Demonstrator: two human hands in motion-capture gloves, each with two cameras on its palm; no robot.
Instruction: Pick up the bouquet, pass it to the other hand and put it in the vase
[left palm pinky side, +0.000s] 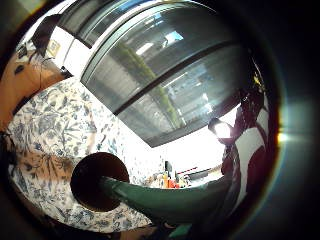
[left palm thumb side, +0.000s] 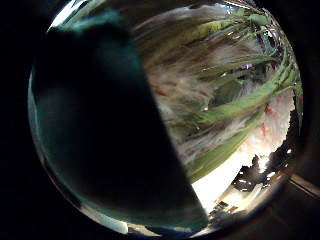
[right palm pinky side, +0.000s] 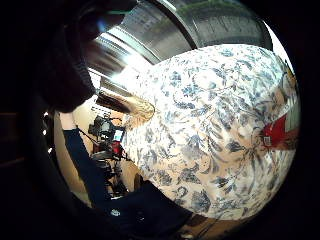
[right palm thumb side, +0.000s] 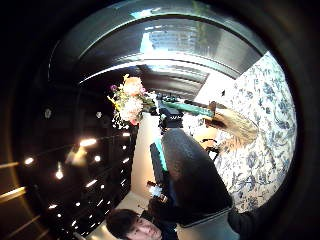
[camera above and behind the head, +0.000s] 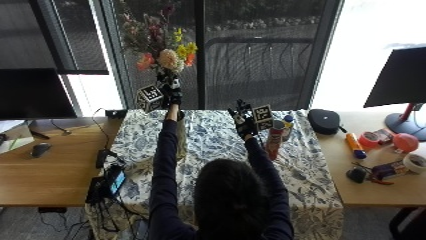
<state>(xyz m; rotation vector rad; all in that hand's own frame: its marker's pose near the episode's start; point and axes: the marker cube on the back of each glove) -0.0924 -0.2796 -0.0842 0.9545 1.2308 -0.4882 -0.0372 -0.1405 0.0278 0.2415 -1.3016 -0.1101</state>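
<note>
A: Where's the bouquet (camera above and behind the head: 163, 52) rn?

B: Up in my left hand (camera above and behind the head: 172, 92), fingers wrapped round the green stems, blooms high in front of the window (camera above and behind the head: 266, 55). From the left palm, the stem end points right at the dark mouth of the vase (left palm pinky side: 98, 180) below.

A: And your right hand (camera above and behind the head: 243, 121)?

B: Raised beside it, fingers spread, holding nothing.

A: So how far along?

B: I'd say pickup and handover look done, bouquet's w/ one hand only. Left: lower the stems into the vase, which stands on the table just under my left arm. Not in yet.

A: Surroundings?

B: Blue-floral tablecloth (camera above and behind the head: 219, 145) over a wooden table (camera above and behind the head: 46, 175), a red can (camera above and behind the head: 274, 142) near my right arm, monitors (camera above and behind the head: 33, 95) either side.
</note>
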